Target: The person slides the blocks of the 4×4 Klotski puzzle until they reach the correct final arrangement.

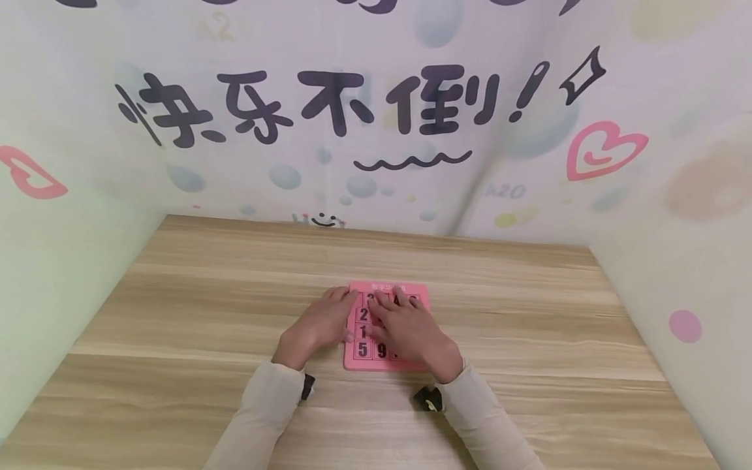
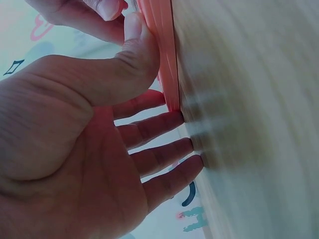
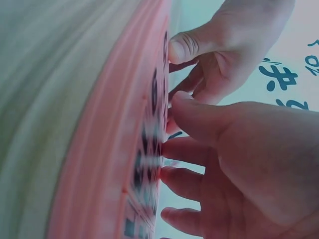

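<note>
while the left hand (image 1: pixel 320 323) flanks the pink board (image 1: pixel 382 365), the right hand (image 1: pixel 411 331) overlies it — fingers (image 2: pixel 162 157) unclenched

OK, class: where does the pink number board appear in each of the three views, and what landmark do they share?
Head: pink number board, below the centre, partly covered.
Left wrist: pink number board, top centre, a narrow strip.
Right wrist: pink number board, a slanting band left of centre.
Shared landmark: left hand, at the board's left edge (head), large at left (left wrist), upper right (right wrist).
</note>
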A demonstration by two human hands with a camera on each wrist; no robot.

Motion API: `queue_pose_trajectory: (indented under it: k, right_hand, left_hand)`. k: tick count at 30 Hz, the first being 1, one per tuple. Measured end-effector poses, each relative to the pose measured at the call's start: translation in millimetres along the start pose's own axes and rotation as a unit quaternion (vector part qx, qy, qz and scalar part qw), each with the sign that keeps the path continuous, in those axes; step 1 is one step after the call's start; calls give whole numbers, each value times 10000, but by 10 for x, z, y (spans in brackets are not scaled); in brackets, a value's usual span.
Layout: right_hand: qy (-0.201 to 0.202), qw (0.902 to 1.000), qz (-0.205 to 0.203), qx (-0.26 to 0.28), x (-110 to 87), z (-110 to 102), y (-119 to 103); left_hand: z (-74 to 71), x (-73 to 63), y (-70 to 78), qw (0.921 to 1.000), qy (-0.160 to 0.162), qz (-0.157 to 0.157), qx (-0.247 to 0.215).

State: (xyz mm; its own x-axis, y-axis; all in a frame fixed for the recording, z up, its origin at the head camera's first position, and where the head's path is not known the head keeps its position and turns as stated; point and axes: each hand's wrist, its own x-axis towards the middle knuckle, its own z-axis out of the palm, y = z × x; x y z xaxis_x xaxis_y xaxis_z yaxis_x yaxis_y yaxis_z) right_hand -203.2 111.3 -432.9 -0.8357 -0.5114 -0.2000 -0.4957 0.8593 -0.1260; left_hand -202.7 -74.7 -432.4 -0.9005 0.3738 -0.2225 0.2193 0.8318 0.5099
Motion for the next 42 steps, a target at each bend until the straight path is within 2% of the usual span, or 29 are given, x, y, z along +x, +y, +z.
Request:
queue_pose_trajectory:
  k: [9, 17, 24, 42]
  right_hand:
    - [-78, 9999, 28, -130, 14, -39, 36]
    - [-291, 9994, 184, 75, -6, -84, 70]
    - [-301, 9992, 198, 157, -21, -104, 92]
    - [-421, 9980, 285, 369, -48, -90, 172]
  left_hand:
    - [-12, 1, -5, 9999, 55, -40, -122]
    - [-8, 3, -2, 9999, 52, -44, -103]
    - [-24, -9, 5, 9998, 10, -144, -133]
    - [6, 6, -2, 9998, 25, -84, -193]
